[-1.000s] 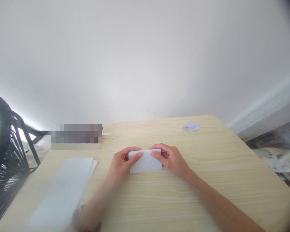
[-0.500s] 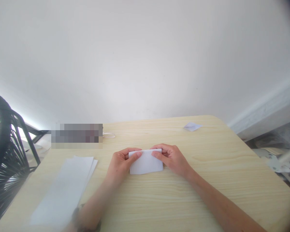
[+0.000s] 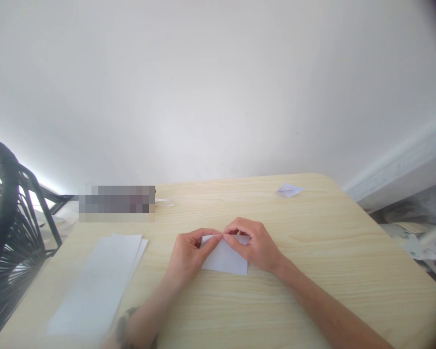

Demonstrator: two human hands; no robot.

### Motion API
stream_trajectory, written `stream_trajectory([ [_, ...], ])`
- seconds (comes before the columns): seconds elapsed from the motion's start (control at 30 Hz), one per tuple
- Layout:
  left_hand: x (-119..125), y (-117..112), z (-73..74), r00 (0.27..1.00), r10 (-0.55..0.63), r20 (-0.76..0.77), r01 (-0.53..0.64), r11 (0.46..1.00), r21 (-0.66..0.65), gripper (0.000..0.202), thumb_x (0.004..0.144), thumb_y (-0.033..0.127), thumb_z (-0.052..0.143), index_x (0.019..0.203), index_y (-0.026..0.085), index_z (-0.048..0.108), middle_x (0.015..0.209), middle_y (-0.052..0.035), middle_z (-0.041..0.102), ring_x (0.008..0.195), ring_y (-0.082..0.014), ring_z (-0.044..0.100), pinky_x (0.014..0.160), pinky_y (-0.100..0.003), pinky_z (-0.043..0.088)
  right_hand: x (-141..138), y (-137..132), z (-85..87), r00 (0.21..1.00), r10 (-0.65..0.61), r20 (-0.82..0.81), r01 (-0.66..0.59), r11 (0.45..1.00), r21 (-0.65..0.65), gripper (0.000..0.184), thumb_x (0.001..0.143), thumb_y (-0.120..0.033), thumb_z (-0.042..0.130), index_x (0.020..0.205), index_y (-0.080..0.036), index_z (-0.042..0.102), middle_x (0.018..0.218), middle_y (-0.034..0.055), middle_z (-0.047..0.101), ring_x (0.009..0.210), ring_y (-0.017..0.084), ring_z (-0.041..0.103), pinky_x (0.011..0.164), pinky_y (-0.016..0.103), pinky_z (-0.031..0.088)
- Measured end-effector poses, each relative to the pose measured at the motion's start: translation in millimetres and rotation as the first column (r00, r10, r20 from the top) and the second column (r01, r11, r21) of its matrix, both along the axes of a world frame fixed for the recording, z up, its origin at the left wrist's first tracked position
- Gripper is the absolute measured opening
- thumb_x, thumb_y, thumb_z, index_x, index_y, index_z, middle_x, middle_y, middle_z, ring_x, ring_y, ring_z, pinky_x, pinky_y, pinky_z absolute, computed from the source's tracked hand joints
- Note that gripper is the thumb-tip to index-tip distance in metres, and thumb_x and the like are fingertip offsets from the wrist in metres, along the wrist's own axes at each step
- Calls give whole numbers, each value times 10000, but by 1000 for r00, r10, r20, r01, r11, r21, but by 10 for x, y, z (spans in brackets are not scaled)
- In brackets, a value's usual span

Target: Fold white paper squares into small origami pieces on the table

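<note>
A small white folded sheet of paper (image 3: pixel 225 257) is held just above or on the table in front of me; I cannot tell whether it touches the wood. My left hand (image 3: pixel 192 249) pinches its top edge from the left, thumb in front and fingers behind. From the right, my right hand (image 3: pixel 254 242) pinches the same edge. Both thumb tips almost meet near the middle of that edge. The fingers behind the paper are partly hidden.
Loose white sheets (image 3: pixel 98 286) lie on the wooden table (image 3: pixel 312 300) at the left. A folded paper piece (image 3: pixel 289 190) rests near the back right. A pixelated patch hides something at the back left, beside a pale loop (image 3: pixel 165 202). A dark woven chair (image 3: pixel 10 213) stands left.
My hands have slid inward along the top edge until the thumbs nearly touch. The folded paper has shifted slightly toward me and to the right, and is tilted a little.
</note>
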State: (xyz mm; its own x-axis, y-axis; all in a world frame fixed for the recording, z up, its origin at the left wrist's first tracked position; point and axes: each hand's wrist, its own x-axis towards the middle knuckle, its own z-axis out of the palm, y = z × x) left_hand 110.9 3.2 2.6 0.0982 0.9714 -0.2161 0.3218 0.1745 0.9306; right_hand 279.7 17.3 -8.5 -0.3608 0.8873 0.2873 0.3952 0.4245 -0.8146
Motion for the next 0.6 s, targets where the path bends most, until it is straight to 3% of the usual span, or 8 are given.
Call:
stream_trajectory([
  [0.2, -12, 5, 19, 996, -84, 4, 84, 996, 16, 288, 719, 407, 572, 773, 147, 683, 632, -16, 643, 520, -118, 502, 442, -192, 351, 20, 4, -12, 997, 75, 5, -75, 997, 9, 71, 772, -172, 493, 734, -180, 553, 712, 2, 561, 644, 99, 509, 586, 204, 405],
  [0.47, -99, 71, 26, 989, 37, 142, -23, 995, -100, 278, 682, 404, 613, 762, 141, 655, 623, -21, 640, 520, -131, 537, 437, -190, 362, 276, 104, 14, 988, 137, 72, -130, 987, -91, 93, 724, -110, 479, 671, -171, 525, 671, -16, 535, 563, 78, 461, 506, 185, 362],
  [0.6, -134, 96, 15, 987, 78, 140, -63, 991, -115, 300, 669, 416, 623, 781, 139, 654, 607, -18, 634, 500, -127, 531, 423, -188, 348, 372, 128, 30, 989, 128, 79, -116, 982, -150, 90, 735, -133, 474, 669, -171, 521, 654, -16, 530, 558, 86, 457, 476, 187, 346],
])
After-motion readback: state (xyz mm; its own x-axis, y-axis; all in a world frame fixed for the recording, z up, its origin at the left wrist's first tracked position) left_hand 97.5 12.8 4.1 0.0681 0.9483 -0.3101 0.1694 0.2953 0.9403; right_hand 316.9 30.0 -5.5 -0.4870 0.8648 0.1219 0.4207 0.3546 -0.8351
